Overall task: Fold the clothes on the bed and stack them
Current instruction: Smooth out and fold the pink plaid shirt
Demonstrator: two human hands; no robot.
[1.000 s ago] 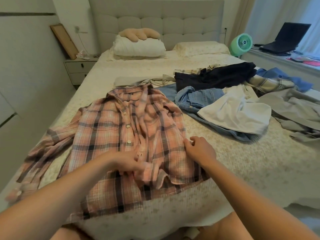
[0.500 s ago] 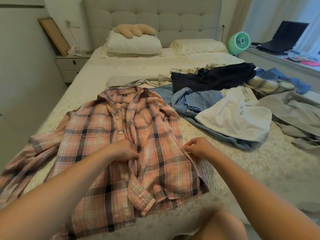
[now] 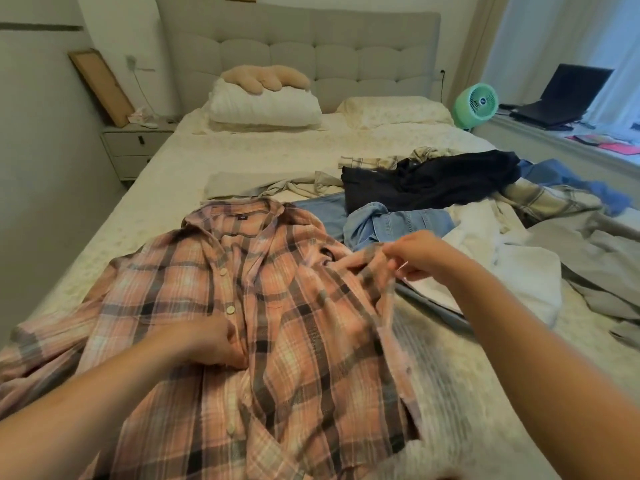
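At the near end of the bed [image 3: 263, 161], the left hand [image 3: 211, 344] rests curled on the shirt [image 3: 277, 323] by its button strip, gripping the cloth. The right hand [image 3: 415, 256] pinches the shirt's right edge and holds it raised. Beyond the right hand lies a heap of clothes [image 3: 450, 202]: jeans, dark and white pieces.

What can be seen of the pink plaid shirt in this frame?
The pink plaid shirt is a soft woven button-up in pink, white and dark checks, with a collar and pale buttons. It lies front-up, unfolded and wrinkled, on the bed, one sleeve trailing to the near left edge. The left hand holds the fabric by the button placket; the right hand pinches and lifts its right side.
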